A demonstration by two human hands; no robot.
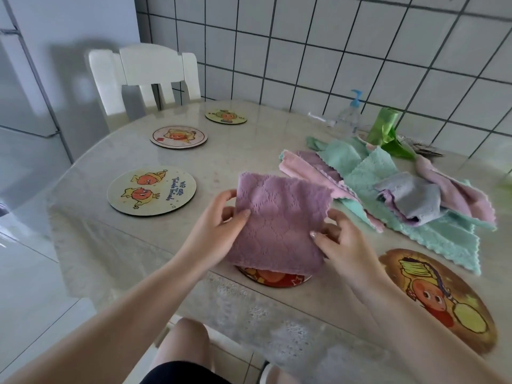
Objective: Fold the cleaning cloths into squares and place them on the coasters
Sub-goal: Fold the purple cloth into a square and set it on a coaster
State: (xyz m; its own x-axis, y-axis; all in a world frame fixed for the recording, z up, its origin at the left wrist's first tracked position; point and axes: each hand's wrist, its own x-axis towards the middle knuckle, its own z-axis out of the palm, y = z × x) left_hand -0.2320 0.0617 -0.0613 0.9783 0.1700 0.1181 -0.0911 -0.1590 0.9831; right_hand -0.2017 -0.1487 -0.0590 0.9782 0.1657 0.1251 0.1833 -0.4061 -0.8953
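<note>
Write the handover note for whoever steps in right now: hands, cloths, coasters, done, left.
Left hand: grips the left edge of the folded purple cloth.
Right hand: pinches its right edge.
The purple cloth is held over the red coaster at the near table edge; whether it rests on it yet is unclear.
The cloth pile, unfolded, lies at right by the wall.
Bare coasters: the pale one at left, two further back, the brown one at near right.
Done: the purple cloth is folded square.
Left: set it down, then fold the pile's cloths onto the bare coasters.
</note>
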